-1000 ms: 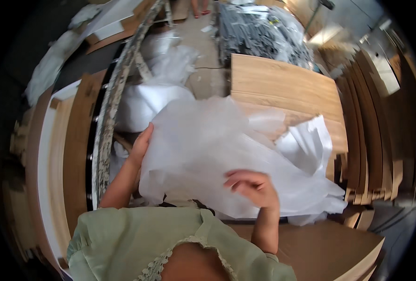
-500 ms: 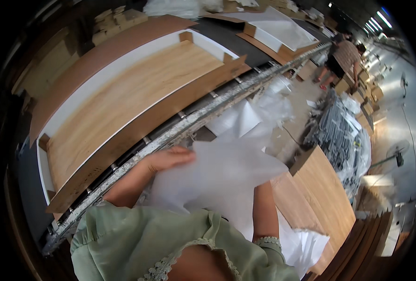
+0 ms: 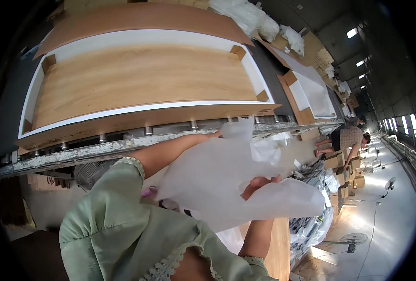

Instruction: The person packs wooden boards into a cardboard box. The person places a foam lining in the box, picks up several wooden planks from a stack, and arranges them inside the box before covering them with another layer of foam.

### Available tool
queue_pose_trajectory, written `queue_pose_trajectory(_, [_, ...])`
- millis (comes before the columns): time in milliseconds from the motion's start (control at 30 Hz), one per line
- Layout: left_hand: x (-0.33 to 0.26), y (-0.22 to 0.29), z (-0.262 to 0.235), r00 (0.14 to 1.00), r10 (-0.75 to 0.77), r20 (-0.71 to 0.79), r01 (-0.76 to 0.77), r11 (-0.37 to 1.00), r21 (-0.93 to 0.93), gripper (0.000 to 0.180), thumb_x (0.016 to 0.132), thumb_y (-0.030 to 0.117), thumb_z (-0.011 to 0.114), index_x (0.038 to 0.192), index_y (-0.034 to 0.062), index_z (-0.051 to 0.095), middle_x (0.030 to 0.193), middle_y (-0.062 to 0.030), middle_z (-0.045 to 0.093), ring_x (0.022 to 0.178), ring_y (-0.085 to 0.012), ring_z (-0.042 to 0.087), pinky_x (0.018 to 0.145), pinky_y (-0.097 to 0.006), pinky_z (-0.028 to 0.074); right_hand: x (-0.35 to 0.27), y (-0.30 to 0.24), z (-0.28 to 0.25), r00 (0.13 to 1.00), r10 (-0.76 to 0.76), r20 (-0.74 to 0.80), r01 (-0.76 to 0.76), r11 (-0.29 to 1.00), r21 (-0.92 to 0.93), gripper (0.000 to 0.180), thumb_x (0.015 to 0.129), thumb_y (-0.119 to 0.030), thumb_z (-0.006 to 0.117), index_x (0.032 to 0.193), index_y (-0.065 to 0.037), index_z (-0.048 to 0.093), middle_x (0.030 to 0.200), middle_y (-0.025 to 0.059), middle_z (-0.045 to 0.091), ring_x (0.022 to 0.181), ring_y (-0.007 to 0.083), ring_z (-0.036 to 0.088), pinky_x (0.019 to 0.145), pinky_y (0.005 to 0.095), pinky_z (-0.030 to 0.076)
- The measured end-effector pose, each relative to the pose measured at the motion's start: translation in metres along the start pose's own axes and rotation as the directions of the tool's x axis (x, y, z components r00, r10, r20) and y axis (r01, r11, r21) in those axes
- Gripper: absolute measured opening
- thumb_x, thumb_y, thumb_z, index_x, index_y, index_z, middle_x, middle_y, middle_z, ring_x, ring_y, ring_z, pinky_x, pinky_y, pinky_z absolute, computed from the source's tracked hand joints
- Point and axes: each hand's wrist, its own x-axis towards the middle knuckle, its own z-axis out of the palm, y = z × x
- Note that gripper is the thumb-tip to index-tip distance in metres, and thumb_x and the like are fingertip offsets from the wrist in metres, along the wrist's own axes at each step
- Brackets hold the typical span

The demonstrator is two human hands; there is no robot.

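A thin, translucent white foam sheet is spread in the air in front of me, between my two hands. My left hand is at its far upper edge, beside the conveyor rail; the sheet hides most of its fingers, but that edge is held up there. My right hand has its fingers curled over the sheet, whose right end folds over the wrist. Ahead, on the conveyor, lies an open cardboard carton holding a wood-grain panel framed by white strips, with brown corner pieces.
The worn conveyor rail runs across in front. A second carton with a white-covered load stands further right. Below my right arm is a wood-grain board. A plastic-wrapped grey pile and a bending person are to the right.
My view has turned right. Both hands have moved with the foam sheet, which is now more spread out. My right hand's fingers have come into sight.
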Motion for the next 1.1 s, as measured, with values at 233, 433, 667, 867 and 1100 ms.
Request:
queue_pose_trajectory(233, [-0.027, 0.004, 0.144, 0.937, 0.029, 0.347, -0.111, 0.970, 0.218, 0.034, 0.083, 0.030, 0.065, 0.102, 0.0021, 0.063, 0.087, -0.0085, 0.065, 0.074, -0.0132, 0.062, 0.068, -0.027, 0.050, -0.048, -0.053, -0.061, 1.000, -0.010, 0.016, 0.009, 0.999, 0.039, 0.032, 0.088, -0.036, 0.049, 0.103, -0.007, 0.052, 0.113, 0.0329, 0.051, 0.084, 0.0520, 0.058, 0.066, 0.0523, 0.052])
queue_pose_trajectory(433, [-0.067, 0.068, 0.074, 0.965, 0.239, -0.104, -0.226, 0.966, 0.123, 0.030, 0.079, 0.024, 0.069, 0.097, 0.0008, 0.061, 0.080, -0.0075, 0.064, 0.054, -0.0119, 0.058, 0.048, -0.024, 0.047, -0.132, -0.102, -0.158, 0.803, -0.223, -0.553, 0.079, 0.959, -0.271, 0.030, 0.086, -0.029, 0.051, 0.102, -0.003, 0.054, 0.114, 0.0292, 0.053, 0.093, 0.0425, 0.059, 0.074, 0.0457, 0.053])
queue_pose_trajectory(667, [-0.335, 0.090, -0.060, 0.249, 0.498, -0.831, -0.508, 0.797, 0.326, 0.028, 0.081, 0.026, 0.068, 0.091, 0.0026, 0.057, 0.070, -0.0043, 0.060, 0.049, -0.0116, 0.057, 0.040, -0.021, 0.043, -0.077, -0.174, -0.239, 0.581, -0.573, -0.579, 0.029, 0.725, -0.688, 0.029, 0.085, -0.028, 0.052, 0.102, -0.004, 0.055, 0.111, 0.0262, 0.055, 0.093, 0.0399, 0.060, 0.075, 0.0439, 0.052])
queue_pose_trajectory(867, [-0.500, 0.148, -0.084, -0.593, 0.619, -0.515, -0.324, 0.402, 0.856, 0.032, 0.083, 0.026, 0.067, 0.096, -0.0028, 0.059, 0.080, -0.0059, 0.062, 0.067, -0.0108, 0.059, 0.058, -0.023, 0.049, 0.100, -0.127, -0.260, 0.676, -0.606, -0.420, -0.014, 0.559, -0.829, 0.029, 0.084, -0.027, 0.053, 0.102, -0.005, 0.057, 0.109, 0.0237, 0.057, 0.092, 0.0376, 0.060, 0.076, 0.0423, 0.052])
queue_pose_trajectory(1100, [-0.480, 0.296, -0.119, -0.688, 0.704, 0.176, 0.227, -0.021, 0.974, 0.022, 0.080, 0.020, 0.062, 0.091, 0.0008, 0.059, 0.085, -0.0136, 0.061, 0.076, -0.0245, 0.060, 0.066, -0.033, 0.048, 0.299, -0.072, -0.245, 0.697, -0.667, -0.265, -0.047, 0.326, -0.944, 0.028, 0.082, -0.026, 0.055, 0.101, -0.006, 0.059, 0.107, 0.0207, 0.059, 0.091, 0.0349, 0.061, 0.077, 0.0405, 0.051])
